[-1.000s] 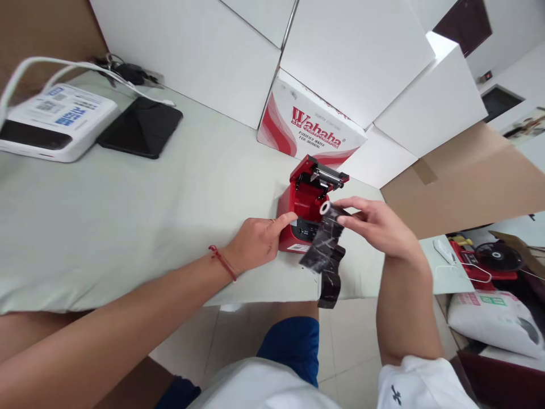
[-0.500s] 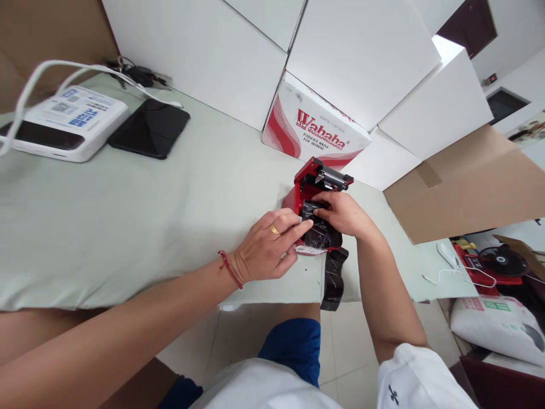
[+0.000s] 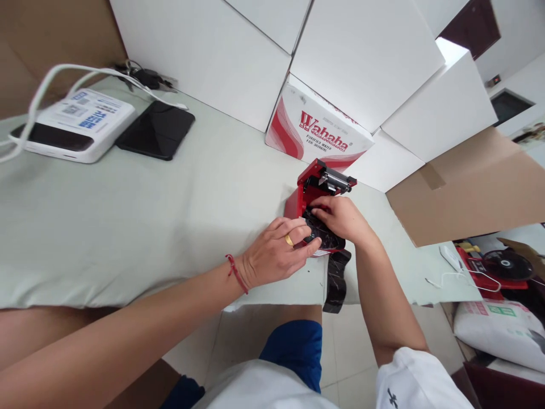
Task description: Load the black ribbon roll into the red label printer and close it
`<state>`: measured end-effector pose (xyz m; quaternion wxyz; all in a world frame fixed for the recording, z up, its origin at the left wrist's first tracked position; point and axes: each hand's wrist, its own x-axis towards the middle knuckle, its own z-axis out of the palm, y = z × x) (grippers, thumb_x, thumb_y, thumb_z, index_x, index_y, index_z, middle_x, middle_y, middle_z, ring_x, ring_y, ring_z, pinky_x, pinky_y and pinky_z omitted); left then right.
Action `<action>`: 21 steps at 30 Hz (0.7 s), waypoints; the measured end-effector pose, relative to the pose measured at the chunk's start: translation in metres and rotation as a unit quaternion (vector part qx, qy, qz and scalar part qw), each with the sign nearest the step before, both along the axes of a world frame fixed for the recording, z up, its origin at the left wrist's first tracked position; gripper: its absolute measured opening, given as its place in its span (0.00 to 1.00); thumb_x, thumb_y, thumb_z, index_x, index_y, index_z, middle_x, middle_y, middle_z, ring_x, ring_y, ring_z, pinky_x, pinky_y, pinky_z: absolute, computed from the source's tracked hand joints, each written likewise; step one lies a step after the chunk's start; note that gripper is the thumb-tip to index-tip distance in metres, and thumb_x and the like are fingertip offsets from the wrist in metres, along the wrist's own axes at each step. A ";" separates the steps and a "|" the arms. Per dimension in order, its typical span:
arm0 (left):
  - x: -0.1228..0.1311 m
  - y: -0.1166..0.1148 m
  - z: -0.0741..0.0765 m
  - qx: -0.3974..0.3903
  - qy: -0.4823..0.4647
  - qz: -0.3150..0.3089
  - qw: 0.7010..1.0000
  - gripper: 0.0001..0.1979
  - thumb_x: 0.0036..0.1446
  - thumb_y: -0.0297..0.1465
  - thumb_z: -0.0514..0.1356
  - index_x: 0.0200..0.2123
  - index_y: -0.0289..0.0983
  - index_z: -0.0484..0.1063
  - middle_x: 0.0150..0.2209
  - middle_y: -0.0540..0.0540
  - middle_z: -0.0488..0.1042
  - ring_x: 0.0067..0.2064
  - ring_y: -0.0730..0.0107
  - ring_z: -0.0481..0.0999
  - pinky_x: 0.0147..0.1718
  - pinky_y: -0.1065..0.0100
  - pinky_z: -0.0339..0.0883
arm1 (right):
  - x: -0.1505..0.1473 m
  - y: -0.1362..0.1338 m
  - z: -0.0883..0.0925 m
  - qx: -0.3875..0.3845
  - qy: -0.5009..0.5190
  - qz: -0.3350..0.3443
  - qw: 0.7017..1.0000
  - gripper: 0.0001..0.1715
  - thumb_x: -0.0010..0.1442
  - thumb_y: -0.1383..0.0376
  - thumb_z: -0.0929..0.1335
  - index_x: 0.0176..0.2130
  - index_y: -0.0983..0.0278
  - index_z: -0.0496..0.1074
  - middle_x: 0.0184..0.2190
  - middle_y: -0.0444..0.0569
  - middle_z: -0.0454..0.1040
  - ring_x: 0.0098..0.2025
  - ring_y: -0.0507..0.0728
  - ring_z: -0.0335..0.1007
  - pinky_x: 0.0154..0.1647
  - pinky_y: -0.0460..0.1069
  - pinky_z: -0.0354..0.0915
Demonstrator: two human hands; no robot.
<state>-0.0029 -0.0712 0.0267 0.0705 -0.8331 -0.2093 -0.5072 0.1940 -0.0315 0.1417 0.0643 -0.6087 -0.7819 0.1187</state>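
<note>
A small red label printer stands near the table's front edge with its lid raised, showing a roller bar underneath. Inside lies a black marbled label roll, partly covered by my fingers. A loose black marbled strip runs out of the front and hangs over the table edge. My left hand, with a ring and a red cord bracelet, is curled over the printer's near left rim, its fingertips on the roll. From the right, my right hand reaches in under the lid with bent fingers on the roll; the fingertips are partly hidden.
A red and white water carton stands behind the printer against white boxes. To the left lie a black phone, a white device with a cable, and keys. A cardboard box borders the right side.
My left hand has shifted slightly right, and its extended index finger is now bent over the rim. The roll sits lower under my right fingers. The view has moved slightly.
</note>
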 end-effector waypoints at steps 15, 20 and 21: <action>0.002 -0.003 0.006 0.038 -0.049 -0.010 0.998 0.10 0.65 0.24 0.64 0.48 0.40 0.77 0.46 0.43 0.79 0.55 0.59 0.77 0.54 0.58 0.76 | 0.020 -0.019 -0.005 0.289 0.076 0.015 0.954 0.22 0.76 0.52 0.62 0.57 0.59 0.78 0.55 0.56 0.81 0.59 0.63 0.75 0.64 0.63 0.69; 0.002 -0.004 0.005 0.029 -0.049 -0.011 0.998 0.12 0.63 0.23 0.64 0.48 0.41 0.76 0.47 0.43 0.79 0.56 0.58 0.77 0.54 0.57 0.75 | 0.016 -0.063 -0.019 0.214 0.112 0.021 0.970 0.20 0.76 0.55 0.64 0.55 0.58 0.82 0.52 0.56 0.80 0.55 0.61 0.77 0.57 0.60 0.74; 0.001 -0.003 0.005 0.024 -0.046 -0.014 0.999 0.13 0.63 0.23 0.63 0.49 0.41 0.76 0.48 0.43 0.80 0.56 0.58 0.78 0.55 0.56 0.75 | 0.016 -0.068 -0.022 0.213 0.112 0.021 0.970 0.20 0.76 0.56 0.64 0.56 0.58 0.81 0.52 0.56 0.80 0.55 0.61 0.76 0.57 0.60 0.74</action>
